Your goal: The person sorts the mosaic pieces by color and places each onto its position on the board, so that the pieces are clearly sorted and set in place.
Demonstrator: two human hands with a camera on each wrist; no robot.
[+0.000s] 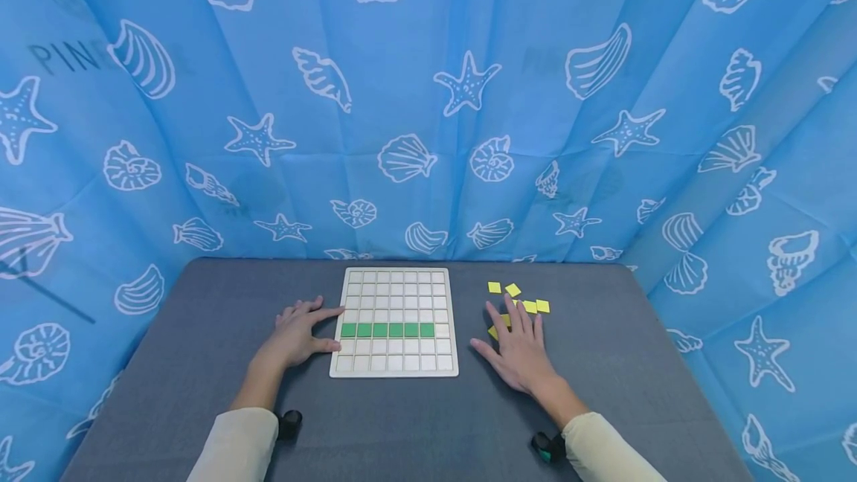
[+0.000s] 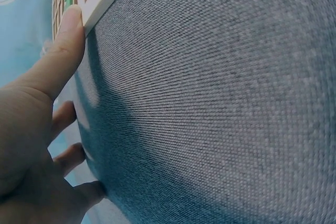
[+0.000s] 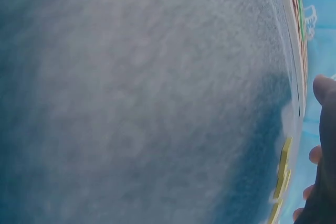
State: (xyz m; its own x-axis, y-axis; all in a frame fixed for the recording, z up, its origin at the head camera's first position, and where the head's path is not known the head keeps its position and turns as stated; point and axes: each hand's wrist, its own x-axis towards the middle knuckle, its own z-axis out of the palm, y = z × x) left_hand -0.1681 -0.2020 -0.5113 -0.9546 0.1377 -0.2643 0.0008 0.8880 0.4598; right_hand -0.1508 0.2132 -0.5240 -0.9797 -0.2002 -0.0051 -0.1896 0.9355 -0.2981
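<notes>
From where I stand, the white grid board (image 1: 395, 374) lies flat on the grey counter (image 1: 402, 422), left of its middle and between the two hands, a spot that seems chosen so both can reach it without stretching. The left hand (image 1: 292, 335) spreads its thumb and forefinger to the board's left edge, the thumb tip set on the rim, the other fingers held apart from the board; it clasps nothing, and I take the light touch as a way to keep the board from sliding. Six green tiles (image 1: 379, 330) fill one row from the left, leaving that row's last cell on the right white (each tile sits so squarely that the cell walls must be doing the aligning). Across a bare stretch of counter, the yellow tiles (image 1: 530, 306) lie loose and scattered off the board's right side, probably kept there to be handy for the right hand (image 1: 522, 355). That hand reaches over the nearer ones with its fingers spread and nothing visibly pinched; whether a fingertip presses on a tile I can't tell, since the fingers partly cover them. Behind it all hangs a blue curtain (image 1: 415, 95) printed with shells and starfish, perhaps there to screen off the room.
</notes>
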